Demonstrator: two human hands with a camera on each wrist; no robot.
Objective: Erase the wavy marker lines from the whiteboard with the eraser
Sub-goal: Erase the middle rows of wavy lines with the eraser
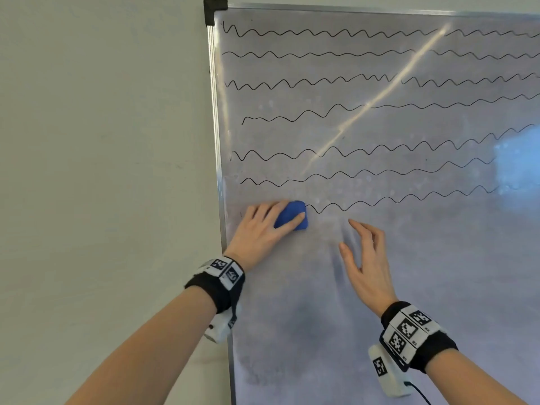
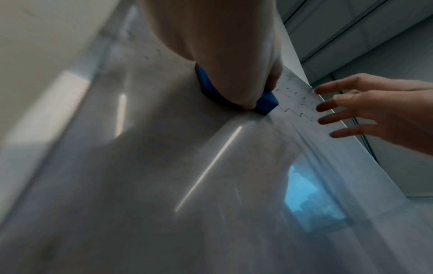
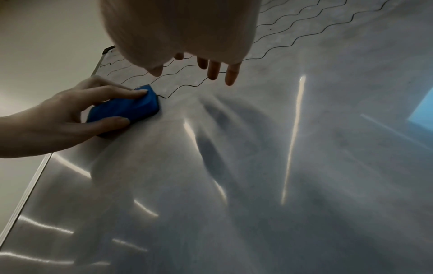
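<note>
Left hand gripped round the blue eraser, fingers across its top and thumb along its near edge, pressed flat to the whiteboard at the left end of the lowest wavy line. Right hand held spread and empty, fingers slightly bent, just right of the eraser; touching the board or hovering, could not tell. From the right wrist, showed the eraser's rounded, soft-looking body and the line meeting its far corner. From the left wrist, mostly blurred palm, a blue corner and the right hand's four fingertips. Seven black wavy lines across the upper board; below them a smeared grey glossy surface with streaks of reflected light. Silver frame with a black corner cap, against a plain pale wall.
</note>
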